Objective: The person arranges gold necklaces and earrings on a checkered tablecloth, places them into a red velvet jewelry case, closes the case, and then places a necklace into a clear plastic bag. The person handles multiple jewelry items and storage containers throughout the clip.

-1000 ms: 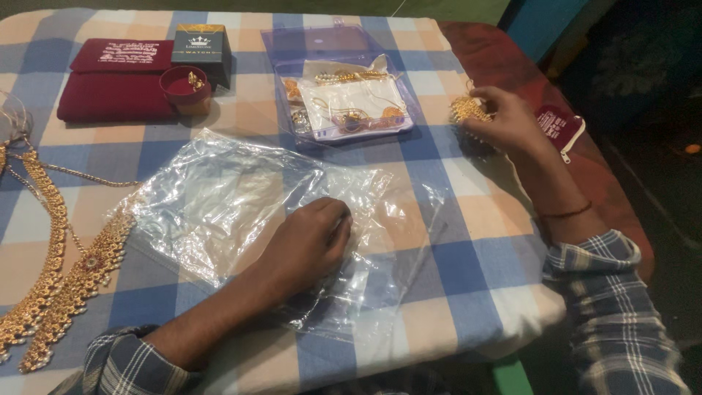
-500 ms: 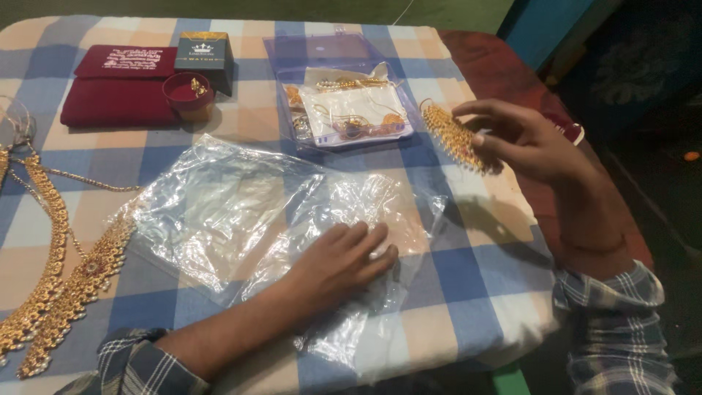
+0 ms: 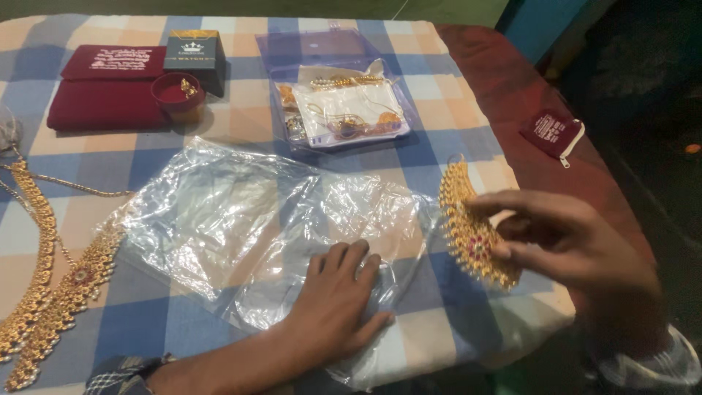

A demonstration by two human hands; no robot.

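My right hand (image 3: 567, 241) pinches a curved gold ornament (image 3: 472, 230) with a red stone, held above the table's right edge. My left hand (image 3: 336, 307) lies flat, fingers spread, on a clear plastic bag (image 3: 344, 219) near the front edge. A second clear bag (image 3: 208, 212) overlaps it to the left. The ornament hangs just right of the bag under my left hand.
Gold necklaces (image 3: 51, 292) lie at the left on the checked cloth (image 3: 153, 329). At the back are a maroon case (image 3: 102, 95), a dark small box (image 3: 194, 55), a round red cup (image 3: 178, 93) and a clear tray of jewellery (image 3: 344, 110). A maroon pouch (image 3: 550, 132) lies right.
My right hand has brought the gold ornament from the far right back toward me and down to the bag. My left hand slid right along the plastic and spread flat.
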